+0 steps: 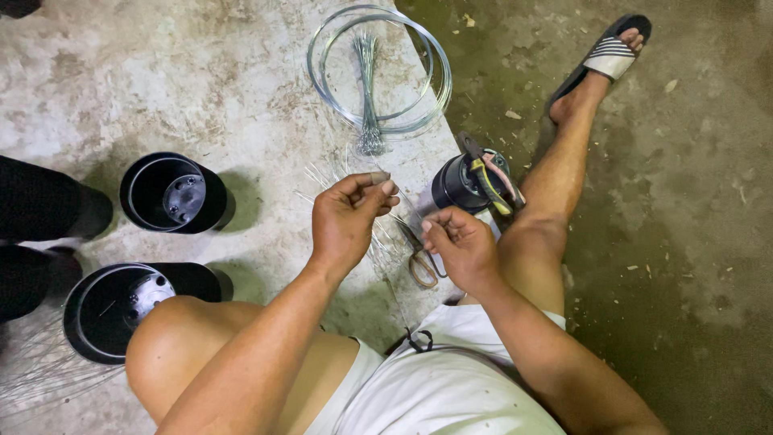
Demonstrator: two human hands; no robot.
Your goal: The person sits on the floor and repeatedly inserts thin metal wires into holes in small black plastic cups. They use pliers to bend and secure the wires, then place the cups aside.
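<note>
My left hand point(348, 216) is raised over the concrete floor, thumb and fingers pinched on a thin wire point(400, 219). My right hand point(459, 240) is curled beside it, pinching the other end of that same wire. Below the hands lie loose cut wires point(322, 179) and scissors point(419, 256) with tan handles. A coil of silvery wire point(378, 68) with a bundle of twisted wire pieces point(369, 97) lies further away.
A small black pot point(460, 184) holding pliers point(489, 173) stands by my right knee. Two black plastic pots point(173, 193) point(113, 310) stand at the left. Another person's dark-clad legs point(40, 213) are at the far left. My sandalled foot point(608, 56) stretches out at the upper right.
</note>
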